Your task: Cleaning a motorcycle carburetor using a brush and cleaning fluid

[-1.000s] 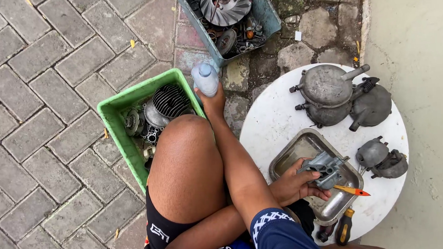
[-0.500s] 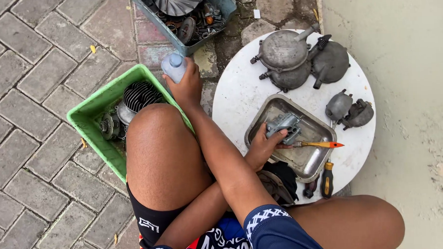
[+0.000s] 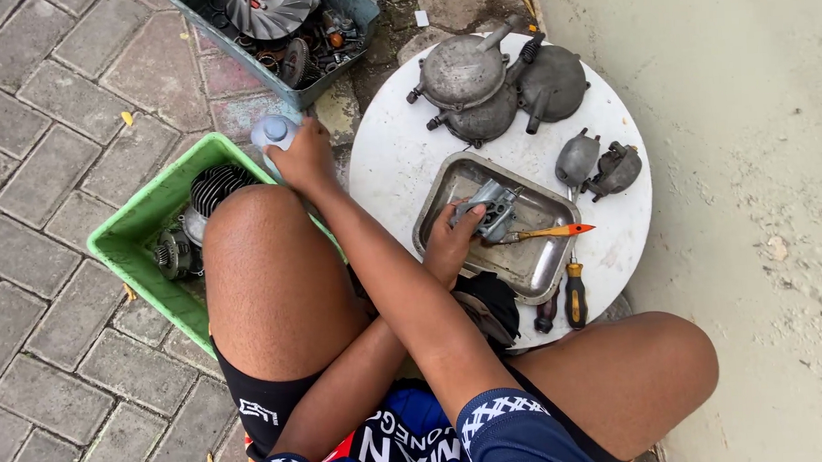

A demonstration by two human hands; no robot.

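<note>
My arms are crossed. My right hand (image 3: 306, 160) reaches left across my knee and grips a small pale blue plastic bottle (image 3: 274, 131) at the rim of a green crate (image 3: 133, 232). My left hand (image 3: 450, 248) holds a grey metal carburetor (image 3: 494, 205) over a shallow steel tray (image 3: 531, 281) on a round white table (image 3: 395, 159). An orange-handled brush (image 3: 549, 232) lies across the tray, just right of the carburetor.
The green crate holds a finned cylinder (image 3: 214, 185) and other engine parts. Round grey engine covers (image 3: 465, 74) and two smaller castings (image 3: 600, 161) lie on the table. A yellow-handled screwdriver (image 3: 574, 294) rests by the tray. A blue-grey crate (image 3: 353, 14) of parts stands beyond. A pale wall runs along the right.
The view has drifted, so everything sits more to the right and lower in frame. My right hand stays on the bottle by the crate; my left hand still holds the carburetor over the tray.
</note>
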